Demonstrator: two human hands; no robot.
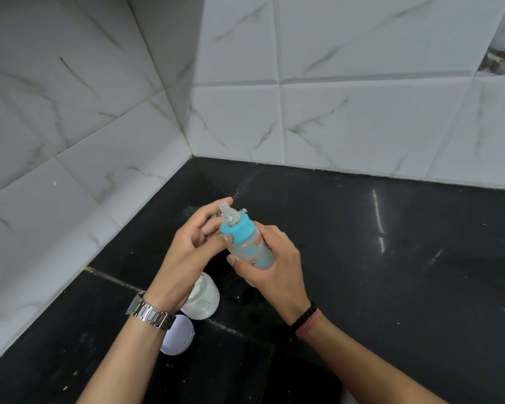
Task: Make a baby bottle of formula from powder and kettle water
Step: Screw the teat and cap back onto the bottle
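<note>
A clear baby bottle point(252, 252) with blue and orange prints is held tilted above the black counter point(391, 258). My right hand point(274, 269) grips its body from the right and below. The bottle carries a blue screw ring point(236, 228) and a clear teat point(227, 212). My left hand point(196, 243) has its thumb against the blue ring and its fingers curled round the teat's far side. Below my left wrist stands an open jar of white powder point(203, 301), partly hidden by that wrist.
A pale lilac lid point(178, 339) lies on the counter beside the jar. White marble-look tiles point(362, 112) form the corner walls at the left and back. A small metallic object peeks out behind my left fingers. The counter stretches away to the right.
</note>
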